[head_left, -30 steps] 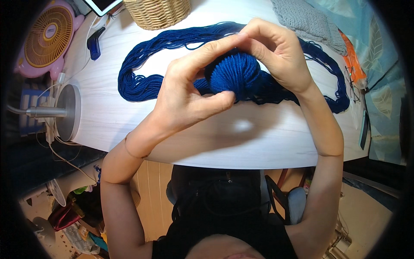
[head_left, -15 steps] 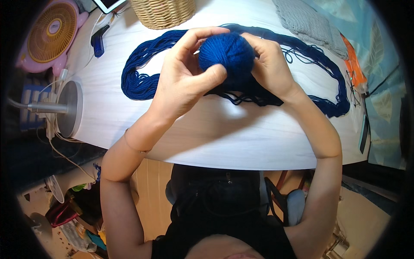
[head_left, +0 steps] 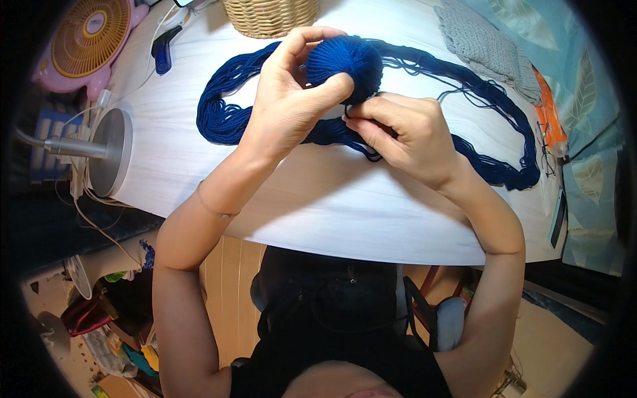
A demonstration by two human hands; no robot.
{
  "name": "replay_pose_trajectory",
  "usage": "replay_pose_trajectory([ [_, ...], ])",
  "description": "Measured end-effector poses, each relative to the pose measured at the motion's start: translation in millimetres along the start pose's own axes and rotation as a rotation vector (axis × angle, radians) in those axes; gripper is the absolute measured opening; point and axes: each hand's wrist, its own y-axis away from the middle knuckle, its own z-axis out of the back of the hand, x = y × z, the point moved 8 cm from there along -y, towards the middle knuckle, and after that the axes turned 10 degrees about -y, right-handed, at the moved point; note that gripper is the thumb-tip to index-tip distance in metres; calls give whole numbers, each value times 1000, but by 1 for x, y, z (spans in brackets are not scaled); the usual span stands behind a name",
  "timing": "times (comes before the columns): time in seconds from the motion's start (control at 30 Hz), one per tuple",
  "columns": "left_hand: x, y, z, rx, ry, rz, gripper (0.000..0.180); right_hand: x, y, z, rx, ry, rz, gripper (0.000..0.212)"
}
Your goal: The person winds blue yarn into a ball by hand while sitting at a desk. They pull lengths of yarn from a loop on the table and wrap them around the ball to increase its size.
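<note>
My left hand (head_left: 292,99) grips a round ball of dark blue yarn (head_left: 345,63) between thumb and fingers, held just above a white table (head_left: 298,199). My right hand (head_left: 405,136) sits just below and right of the ball, its fingers pinched on a thin strand of the same yarn that runs up to the ball. A large loose loop of dark blue yarn (head_left: 219,113) lies spread on the table around and behind both hands, reaching to the far right.
A woven basket (head_left: 269,16) stands at the table's far edge. A grey knitted piece (head_left: 488,50) lies at the far right, orange-handled tools (head_left: 551,113) beside it. A pink desk fan (head_left: 83,40), a blue clip (head_left: 162,48) and a metal lamp base (head_left: 109,152) are at the left.
My left hand has carried the ball up and away, turning it. My right hand has come off the ball, dropped below it and pinched the strand.
</note>
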Motion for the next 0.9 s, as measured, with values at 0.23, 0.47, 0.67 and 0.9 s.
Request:
replay_pose_trajectory([
  [0.23,-1,1,-8,60,-42,10,40,9,-7,20,-71,-98,-60,8],
  [0.47,4,4,-18,173,-31,77,45,21,-11,34,-63,132,182,16],
  [0.67,5,5,-21,158,-49,55,44,21,-13,43,-92,108,250,15],
  [0.9,-2,11,-24,200,-57,2,45,9,-18,50,-122,-9,131,10],
])
